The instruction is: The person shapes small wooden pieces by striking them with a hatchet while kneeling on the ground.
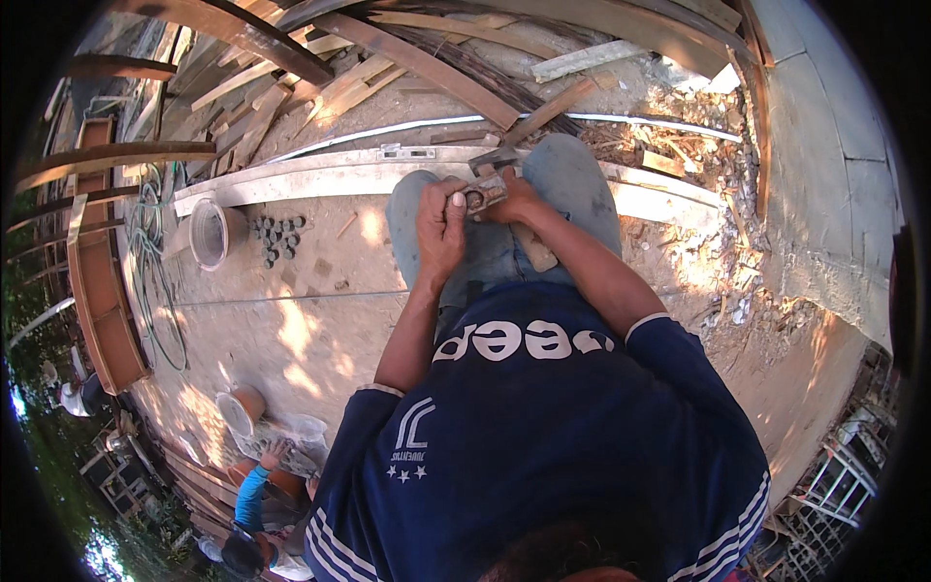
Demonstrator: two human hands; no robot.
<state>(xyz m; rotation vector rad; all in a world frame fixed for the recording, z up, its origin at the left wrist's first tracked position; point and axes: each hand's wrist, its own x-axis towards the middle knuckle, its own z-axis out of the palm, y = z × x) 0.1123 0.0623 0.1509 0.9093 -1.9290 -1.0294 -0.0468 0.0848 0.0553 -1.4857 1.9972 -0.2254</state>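
Observation:
Above my thighs, my left hand (441, 223) is closed on a small, dirty brown block-like piece (484, 193) with a round hollow in it. Its exact kind is hard to make out. Close beside it, my right hand (519, 197) is wrapped round what looks like a hammer. The dark metal head (496, 160) shows beyond the fingers, and the pale wooden handle (534, 248) sticks out below the hand, over my lap. The block lies against the right hand's fingers, under the head. A long whitish board (320, 177) runs behind my knees.
A small level (407, 152) lies on the board. To the left are a bucket (215, 236), several small dark cylinders (278, 239) and a green hose (148, 252). Loose timber (427, 68) is piled ahead. Another person's blue sleeve (252, 500) shows at lower left, near a tipped bucket (240, 407).

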